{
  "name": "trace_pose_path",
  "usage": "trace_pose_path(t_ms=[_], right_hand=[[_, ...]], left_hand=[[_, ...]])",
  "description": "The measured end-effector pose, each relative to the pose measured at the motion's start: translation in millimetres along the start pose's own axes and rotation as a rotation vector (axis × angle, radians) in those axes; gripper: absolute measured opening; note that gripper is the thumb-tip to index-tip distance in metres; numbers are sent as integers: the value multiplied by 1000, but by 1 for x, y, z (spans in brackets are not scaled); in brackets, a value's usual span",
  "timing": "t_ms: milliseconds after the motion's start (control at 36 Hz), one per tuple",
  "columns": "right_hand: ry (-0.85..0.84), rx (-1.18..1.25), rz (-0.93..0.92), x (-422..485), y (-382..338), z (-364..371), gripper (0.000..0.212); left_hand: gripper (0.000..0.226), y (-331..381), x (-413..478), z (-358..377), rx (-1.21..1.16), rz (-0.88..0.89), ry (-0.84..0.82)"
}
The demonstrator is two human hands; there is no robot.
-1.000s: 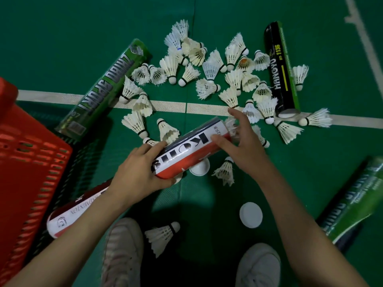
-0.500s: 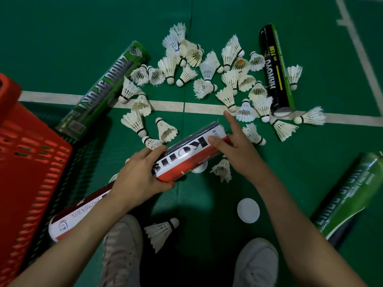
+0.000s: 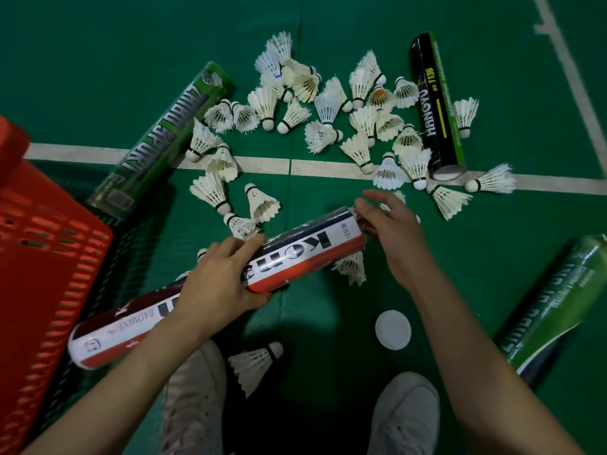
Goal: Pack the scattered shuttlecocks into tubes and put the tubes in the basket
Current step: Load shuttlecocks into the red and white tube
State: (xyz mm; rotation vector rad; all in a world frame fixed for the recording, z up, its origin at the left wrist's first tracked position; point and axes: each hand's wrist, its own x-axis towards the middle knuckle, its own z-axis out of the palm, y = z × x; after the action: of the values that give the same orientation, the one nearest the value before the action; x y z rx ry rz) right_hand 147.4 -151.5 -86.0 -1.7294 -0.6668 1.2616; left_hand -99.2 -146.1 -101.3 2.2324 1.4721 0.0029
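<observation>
- Floor [image 3: 98, 77]: green mat with a fine woven texture, crossed by a white line [image 3: 262, 165].
- Held tube [image 3: 305, 254]: a glossy cardboard cylinder banded dark, white and red. It is lifted off the floor and tilted, far end higher, between the two hands.
- Left hand [image 3: 220, 280]: fingers and thumb wrapped round the near end of the held tube, grasping it.
- Right hand [image 3: 394, 238]: at the tube's far mouth, thumb on the rim, fingers loosely bent beyond it. I cannot tell whether they pinch anything.
- Shuttlecocks [image 3: 328, 106]: white feather cones with round cork tips, scattered across the line. One lone shuttlecock [image 3: 254, 362] lies between the white shoes [image 3: 193, 405].
- Other tubes on the floor: second red-white tube [image 3: 108, 336] beside the basket, left green tube [image 3: 164, 139], black tube [image 3: 433, 106], right green tube [image 3: 555, 310].
- Basket [image 3: 39, 257]: orange-red slotted plastic, at the left edge.
- White cap [image 3: 393, 329]: a flat plastic disc near the right forearm.
- Against half a second ago: the right thumb has slid from the tube's wall out to its end. The left hand's grip is unchanged.
</observation>
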Motion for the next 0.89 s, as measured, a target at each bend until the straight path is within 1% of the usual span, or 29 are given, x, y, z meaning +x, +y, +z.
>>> trace_pose_path(t_ms=[83,194,306,361,417,500,556,611,694,750,778,833,889], right_hand=[[-4,34,47,0,1,1,25],[43,90,54,3,2,3,23],[178,166,24,8,2,-1,17],[263,212,8,12,4,-6,16],[345,206,-3,17,8,-14,17],[436,219,31,24,23,-21,17],[467,248,74,28,35,-22,20],[426,231,113,31,47,-21,22],[276,34,188,28,63,-15,27],[276,-127,157,23,69,-12,31],[311,-219,97,20,70,-11,30],[362,-415,-83,11,72,-7,28],[349,-549,-276,3,75,0,26]], left_hand=[[91,1,-1,0,20,0,3],[93,1,-2,4,36,-1,-8],[94,-1,-2,8,10,-18,-22],[94,-4,-3,9,-5,-34,-24],[94,-7,-4,10,-10,-60,-27],[96,-10,-5,10,6,-97,-45],[97,-11,-5,11,24,-122,-68],[96,-11,-6,12,29,-148,-85],[96,-13,-6,14,26,-180,-90],[96,-17,-7,15,29,-198,-84],[95,-20,-7,15,30,-208,-79],[95,-25,-7,14,28,-240,-75],[94,-28,-8,13,28,-266,-71]])
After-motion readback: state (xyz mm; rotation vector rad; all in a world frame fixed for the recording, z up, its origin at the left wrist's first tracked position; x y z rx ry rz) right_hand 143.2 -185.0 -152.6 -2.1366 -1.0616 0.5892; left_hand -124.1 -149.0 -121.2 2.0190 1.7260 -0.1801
